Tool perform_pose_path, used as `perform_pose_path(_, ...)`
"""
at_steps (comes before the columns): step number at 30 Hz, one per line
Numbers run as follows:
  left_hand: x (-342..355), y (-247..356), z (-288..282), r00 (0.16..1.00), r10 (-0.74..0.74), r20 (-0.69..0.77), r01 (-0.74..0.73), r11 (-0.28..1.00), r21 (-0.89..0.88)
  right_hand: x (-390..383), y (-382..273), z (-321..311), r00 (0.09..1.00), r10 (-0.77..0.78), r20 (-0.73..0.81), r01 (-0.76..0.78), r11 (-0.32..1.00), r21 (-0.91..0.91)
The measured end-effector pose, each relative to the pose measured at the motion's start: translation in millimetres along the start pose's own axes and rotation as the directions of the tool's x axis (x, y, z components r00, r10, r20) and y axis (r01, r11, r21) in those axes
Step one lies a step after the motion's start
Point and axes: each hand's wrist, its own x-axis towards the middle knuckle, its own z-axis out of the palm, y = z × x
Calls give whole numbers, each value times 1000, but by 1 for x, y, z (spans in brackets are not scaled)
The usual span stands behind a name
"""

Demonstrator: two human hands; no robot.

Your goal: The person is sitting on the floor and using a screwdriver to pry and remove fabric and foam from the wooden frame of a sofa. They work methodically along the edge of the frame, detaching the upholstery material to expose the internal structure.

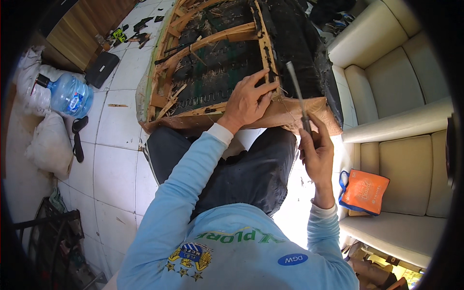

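Note:
An upturned furniture frame [265,46] of bare wooden rails, with brown fabric [309,107] along its near edge, lies in front of my legs. My left hand [246,100] rests on its near right corner, fingers apart against the wooden rail. In my right hand [316,150] is a screwdriver [297,87], fingers closed round its dark handle. Its long metal shaft points up and away, tilted left, just right of that corner. Whether its tip touches anything, I cannot tell. Zigzag springs [205,99] and wood splinters [169,104] show inside the frame.
Beige sofas [406,164] stand on the right, with an orange bag [365,191] on one. A blue water bottle [71,94], white sacks [50,145] and a black sandal [78,140] are on the left. Scraps and tools [140,36] lie on the tiled floor [113,164].

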Motion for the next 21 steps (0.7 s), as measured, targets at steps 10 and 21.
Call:
perform_pose_path(10, 0, 0, 0, 984, -162, 80, 172, 976, -136, -2, -3, -30, 995, -56, 82, 83, 922, -378)
perform_pose_path(21, -18, 6, 10, 975, -212, -68, 223, 931, 288, 76, -37, -34, 835, -551, -10, 549, 830, 96)
